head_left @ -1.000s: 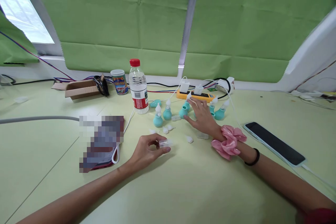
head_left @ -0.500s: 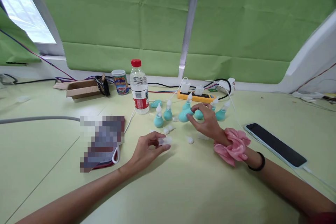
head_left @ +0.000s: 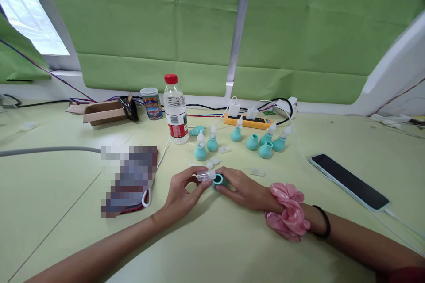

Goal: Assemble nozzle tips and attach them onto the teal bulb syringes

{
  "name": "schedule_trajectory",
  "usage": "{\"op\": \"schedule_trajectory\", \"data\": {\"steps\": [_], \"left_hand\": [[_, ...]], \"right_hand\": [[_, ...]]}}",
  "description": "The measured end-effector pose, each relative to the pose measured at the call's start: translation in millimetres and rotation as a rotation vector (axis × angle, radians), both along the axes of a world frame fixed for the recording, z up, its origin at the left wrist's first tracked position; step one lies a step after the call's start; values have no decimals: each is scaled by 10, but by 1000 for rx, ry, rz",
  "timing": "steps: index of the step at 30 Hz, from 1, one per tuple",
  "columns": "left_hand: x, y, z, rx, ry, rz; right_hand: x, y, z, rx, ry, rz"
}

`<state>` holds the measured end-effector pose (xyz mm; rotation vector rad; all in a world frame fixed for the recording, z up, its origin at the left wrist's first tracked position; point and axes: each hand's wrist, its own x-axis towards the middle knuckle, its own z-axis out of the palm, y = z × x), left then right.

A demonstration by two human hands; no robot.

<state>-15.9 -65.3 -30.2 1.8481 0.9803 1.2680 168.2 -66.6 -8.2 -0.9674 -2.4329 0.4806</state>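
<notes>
My left hand (head_left: 186, 190) pinches a clear plastic tube (head_left: 206, 175) between thumb and fingers, held level above the table. Close to its right end, my right hand (head_left: 241, 188) grips a teal rubber bulb (head_left: 218, 180), its round opening turned toward the tube. Whether the two touch, I cannot tell. Beyond my hands stand teal bulbs with white tips, such as one bulb (head_left: 200, 152) at the left. Open bulbs without tips (head_left: 265, 150) stand at the right. Loose clear tubes (head_left: 257, 172) and small white tips (head_left: 213, 162) lie on the table.
A water bottle (head_left: 176, 117) with a red cap and a printed can (head_left: 152, 104) stand behind. An orange power strip (head_left: 247, 121) has chargers plugged in. One phone (head_left: 350, 182) lies at the right; a blurred device (head_left: 133, 181) lies left. A cardboard box (head_left: 108, 112) sits further back.
My right hand has moved from the bulb group down and left to my left hand, bringing a teal bulb. My left hand keeps hold of the tube.
</notes>
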Motion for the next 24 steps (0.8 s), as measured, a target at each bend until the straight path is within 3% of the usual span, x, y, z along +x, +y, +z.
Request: {"op": "schedule_trajectory", "data": {"steps": [3, 7, 12, 16, 19, 24], "left_hand": [[1, -30, -2, 13, 6, -8], [4, -53, 24, -5, 52, -70], [8, -46, 65, -99, 113, -132], [8, -43, 54, -105, 175, -117], [7, -49, 51, -67, 208, -117], [5, -74, 95, -12, 250, -164]], "right_hand": [[-9, -15, 11, 49, 34, -60], [16, 14, 15, 224, 5, -133], [13, -34, -24, 437, -178, -185], [-14, -108, -72, 506, -372, -198], [-27, -122, -65, 420, -332, -195], [-35, -81, 30, -59, 6, -144]]}}
